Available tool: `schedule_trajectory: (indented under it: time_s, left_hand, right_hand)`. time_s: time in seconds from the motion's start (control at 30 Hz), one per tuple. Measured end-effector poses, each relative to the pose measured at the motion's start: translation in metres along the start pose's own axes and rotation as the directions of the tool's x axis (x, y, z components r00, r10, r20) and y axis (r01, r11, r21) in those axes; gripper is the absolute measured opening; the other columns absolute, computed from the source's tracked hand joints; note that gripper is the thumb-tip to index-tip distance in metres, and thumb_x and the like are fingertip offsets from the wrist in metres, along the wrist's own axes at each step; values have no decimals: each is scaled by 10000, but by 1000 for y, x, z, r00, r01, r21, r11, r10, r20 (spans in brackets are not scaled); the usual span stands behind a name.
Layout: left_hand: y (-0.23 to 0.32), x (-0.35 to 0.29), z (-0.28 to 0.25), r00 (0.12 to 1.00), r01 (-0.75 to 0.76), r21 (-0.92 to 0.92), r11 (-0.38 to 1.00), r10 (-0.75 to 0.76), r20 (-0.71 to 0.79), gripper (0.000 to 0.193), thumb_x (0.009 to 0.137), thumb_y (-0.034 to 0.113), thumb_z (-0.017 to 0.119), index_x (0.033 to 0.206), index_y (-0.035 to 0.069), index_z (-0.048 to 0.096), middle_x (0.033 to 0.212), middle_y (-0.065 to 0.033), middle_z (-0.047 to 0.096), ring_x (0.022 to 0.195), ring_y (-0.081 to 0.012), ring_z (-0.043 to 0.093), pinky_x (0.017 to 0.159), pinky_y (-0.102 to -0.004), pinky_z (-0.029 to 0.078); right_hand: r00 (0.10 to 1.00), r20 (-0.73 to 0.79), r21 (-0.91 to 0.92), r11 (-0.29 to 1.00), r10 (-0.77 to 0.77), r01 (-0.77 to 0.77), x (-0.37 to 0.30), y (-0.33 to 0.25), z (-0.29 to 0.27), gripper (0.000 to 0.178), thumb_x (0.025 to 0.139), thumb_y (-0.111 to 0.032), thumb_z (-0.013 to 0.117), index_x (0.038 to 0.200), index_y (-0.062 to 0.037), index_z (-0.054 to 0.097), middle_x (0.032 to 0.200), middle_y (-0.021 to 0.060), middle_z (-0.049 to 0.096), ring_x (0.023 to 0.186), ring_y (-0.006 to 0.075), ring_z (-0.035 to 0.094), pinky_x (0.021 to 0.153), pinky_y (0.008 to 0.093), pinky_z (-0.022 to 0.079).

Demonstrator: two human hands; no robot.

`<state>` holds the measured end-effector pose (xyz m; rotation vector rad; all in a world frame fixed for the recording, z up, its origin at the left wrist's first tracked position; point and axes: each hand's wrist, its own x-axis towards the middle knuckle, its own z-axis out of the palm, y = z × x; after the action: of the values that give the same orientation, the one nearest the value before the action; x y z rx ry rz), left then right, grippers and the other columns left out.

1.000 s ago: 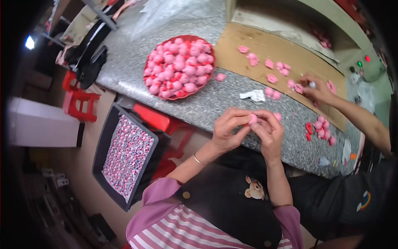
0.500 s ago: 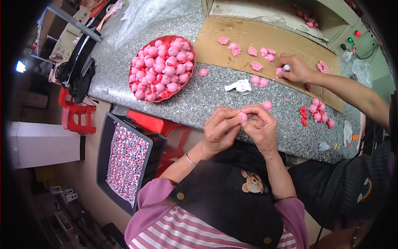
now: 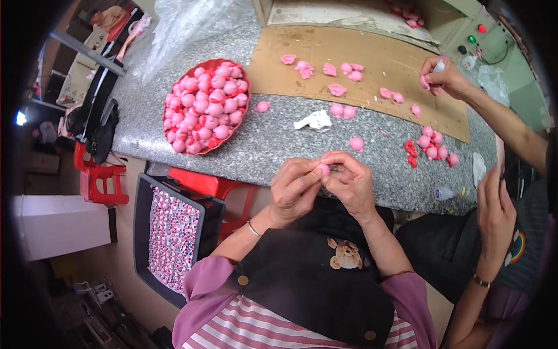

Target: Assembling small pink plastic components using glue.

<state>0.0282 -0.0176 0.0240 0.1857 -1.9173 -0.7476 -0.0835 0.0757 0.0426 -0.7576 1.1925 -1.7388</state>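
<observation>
A small round pink piece [image 3: 324, 169] is pinched between the fingertips of my left hand [image 3: 295, 191] and my right hand [image 3: 351, 187], just in front of the table's near edge. Both hands are closed, fingers curled and nearly meeting around it, so most of the piece is hidden. The closest thing on the table is a pink rounded figure [image 3: 356, 144] beyond my right hand. Further off lie two joined pink balls [image 3: 343, 111] and a crumpled white cloth or tissue [image 3: 314, 121].
A red basket [image 3: 247, 96] heaped with pink-and-red pieces stands far left. Cardboard [image 3: 267, 64] carries several pink parts. At right, a co-worker's hand [image 3: 446, 80] holds a white-tipped bottle; their other hand [image 3: 494, 215] is raised. A dark crate [image 3: 139, 244] of small pieces stands lower left.
The view has swung slightly right. My hands keep their pinch on the pink piece. The co-worker's bottle hand has lifted away from the cardboard, and their other hand has come into view.
</observation>
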Motion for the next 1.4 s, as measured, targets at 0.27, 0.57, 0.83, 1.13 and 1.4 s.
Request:
schedule_trajectory:
  time_s: [0.27, 0.57, 0.83, 1.13, 1.4]
  left_hand:
    - [0, -3, -1, 1000, -23, 10, 1000, 23, 8, 345, 614, -92, 715, 936, 11, 646, 882, -108, 620, 735, -261, 601, 618, -324, 497]
    - [2, -5, 4, 999, -40, -22, 999, 40, 7, 346, 599, -82, 715, 925, 15, 653, 913, -107, 620, 743, -258, 601, 622, -315, 498]
    - [2, -10, 5, 999, -23, -40, 999, 24, 31, 342, 606, -82, 706, 931, 10, 653, 914, -117, 624, 745, -268, 602, 630, -331, 500]
    - [2, -17, 2, 999, 18, -2, 1000, -18, 37, 325, 636, -121, 692, 921, 25, 635, 912, -120, 624, 769, -275, 614, 655, -335, 504]
    - [-2, -13, 9, 1000, -17, -45, 999, 18, 22, 371, 593, -118, 694, 936, 17, 648, 934, -112, 628, 771, -263, 608, 645, -325, 500]
  right_hand:
    - [1000, 6, 49, 999, -14, 14, -4, 7, 1, 220, 779, 108, 562, 987, 40, 546, 1073, 81, 519, 926, 117, 582, 747, 201, 510]
    - [999, -28, -6, 999, -39, 38, -11, 4, -3, 244, 762, 143, 550, 986, 46, 564, 1086, 83, 512, 924, 112, 573, 731, 197, 506]
    - [998, -60, -55, 998, -23, 20, -16, 8, -5, 221, 775, 122, 561, 978, 35, 564, 1056, 69, 524, 899, 87, 563, 705, 184, 493]
    - [998, -26, 40, 997, 61, -59, -15, 12, -2, 194, 799, 84, 573, 986, 32, 562, 1060, 68, 530, 929, 105, 541, 725, 212, 472]
    - [999, -39, -14, 1000, -24, 23, -13, 12, -8, 240, 770, 141, 532, 985, 38, 557, 1060, 62, 515, 916, 85, 562, 712, 175, 481]
